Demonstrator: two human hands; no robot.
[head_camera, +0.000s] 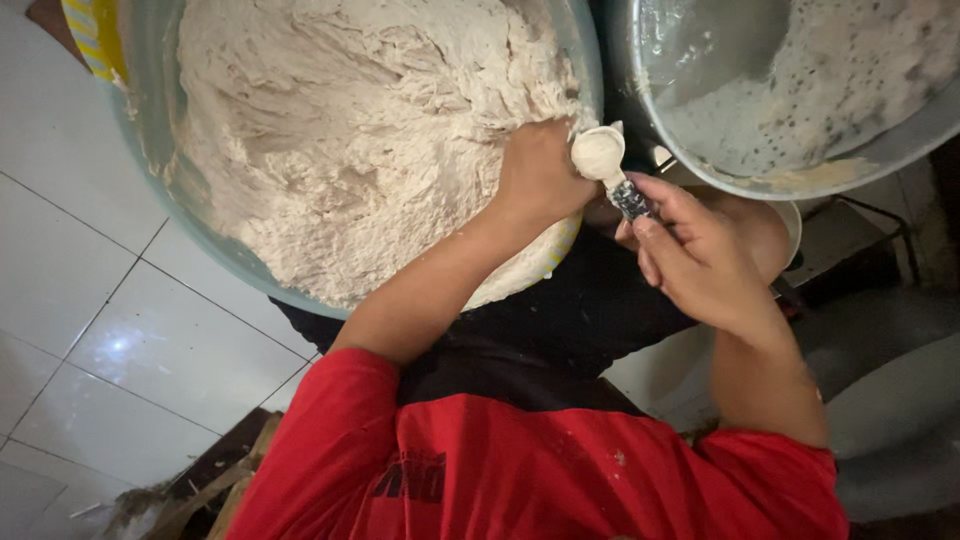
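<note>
My left hand (540, 170) is closed on pale, sticky dough (340, 130) at the near right edge of a large clear bowl (235, 262). My right hand (695, 255) grips a spoon (600, 155) by its metal handle. The spoon's bowl is coated with dough and touches the thumb side of my left fist. Shaggy dough fills most of the bowl. Both arms reach out from red sleeves at the bottom of the view.
A wide metal pan (880, 150) holding cloudy, speckled liquid stands at the top right, close to the spoon. White floor tiles (110, 330) lie to the left. Wooden scraps (215, 485) sit at the bottom left. A grey surface (890, 400) is on the right.
</note>
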